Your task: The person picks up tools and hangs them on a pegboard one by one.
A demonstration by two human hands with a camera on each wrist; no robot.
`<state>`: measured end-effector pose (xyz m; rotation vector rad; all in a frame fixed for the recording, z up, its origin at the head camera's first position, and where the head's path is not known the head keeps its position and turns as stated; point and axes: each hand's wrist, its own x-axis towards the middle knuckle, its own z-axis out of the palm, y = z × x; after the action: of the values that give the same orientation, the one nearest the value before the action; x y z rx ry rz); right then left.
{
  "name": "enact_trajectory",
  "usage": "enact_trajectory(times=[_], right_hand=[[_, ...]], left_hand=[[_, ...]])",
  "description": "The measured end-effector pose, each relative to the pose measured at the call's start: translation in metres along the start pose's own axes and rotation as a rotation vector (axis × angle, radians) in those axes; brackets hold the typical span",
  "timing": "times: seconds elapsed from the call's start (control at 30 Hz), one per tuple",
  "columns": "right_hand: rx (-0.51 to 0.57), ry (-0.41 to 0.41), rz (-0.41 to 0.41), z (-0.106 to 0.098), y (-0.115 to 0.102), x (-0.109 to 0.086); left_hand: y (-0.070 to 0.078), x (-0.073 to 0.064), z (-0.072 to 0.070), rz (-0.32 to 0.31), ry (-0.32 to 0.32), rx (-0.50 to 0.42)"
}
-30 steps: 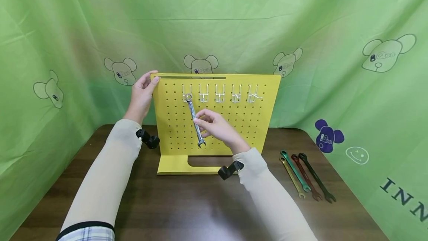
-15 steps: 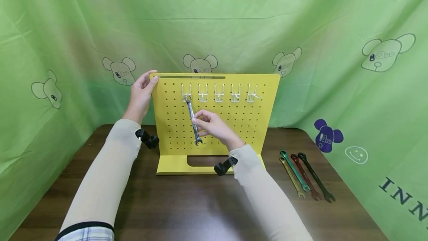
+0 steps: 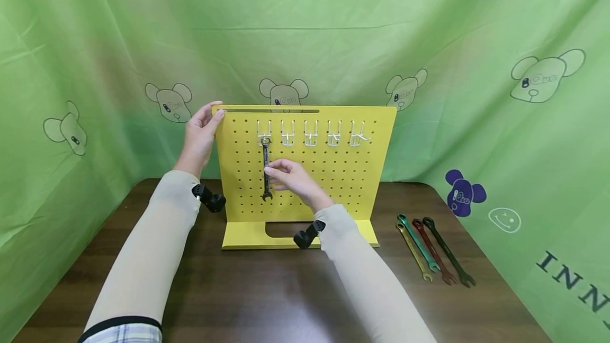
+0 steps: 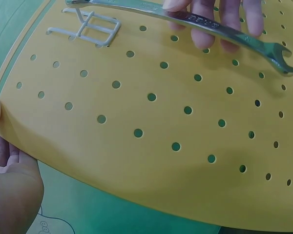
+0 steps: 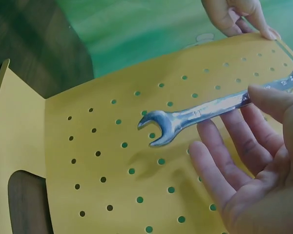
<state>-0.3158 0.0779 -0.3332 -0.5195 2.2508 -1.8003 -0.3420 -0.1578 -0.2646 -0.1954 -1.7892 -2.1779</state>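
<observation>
A silver combination wrench (image 3: 266, 158) hangs almost upright before the yellow pegboard (image 3: 305, 195), ring end at the leftmost white hook (image 3: 263, 130). Whether the hook's prong passes through the ring cannot be told. My right hand (image 3: 294, 180) pinches the wrench's shank between thumb and fingers; its open-jaw end (image 5: 161, 129) points down, a little off the board. At the board's upper left corner, my left hand (image 3: 197, 135) grips the edge, thumb on the front face and fingers behind, as the left wrist view also shows.
Several more white hooks (image 3: 311, 134) run rightward along the board's top. Right of the board, a gold wrench (image 3: 413, 252), a green wrench (image 3: 419, 242), a red wrench (image 3: 434, 252) and a black wrench (image 3: 448, 252) lie on the brown table (image 3: 267, 300). Green cloth (image 3: 305, 41) hangs behind.
My right hand has moved slightly left, and the wrench's lower end has swung left, so it now stands nearly vertical. The left hand keeps its hold on the pegboard.
</observation>
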Motion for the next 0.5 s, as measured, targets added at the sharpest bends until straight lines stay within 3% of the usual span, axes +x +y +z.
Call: enact_trajectory(times=[0.27,0.5], right_hand=[[0.013,-0.011,0.018,0.0015,-0.0001,0.0021],[-0.041,0.002,-0.022,-0.0039,-0.0002,-0.0060]], left_hand=[[0.0007,0.0000,-0.0003,0.007,0.002,-0.009],[0.0001,0.0002,0.0000,0.010,0.010,-0.002]])
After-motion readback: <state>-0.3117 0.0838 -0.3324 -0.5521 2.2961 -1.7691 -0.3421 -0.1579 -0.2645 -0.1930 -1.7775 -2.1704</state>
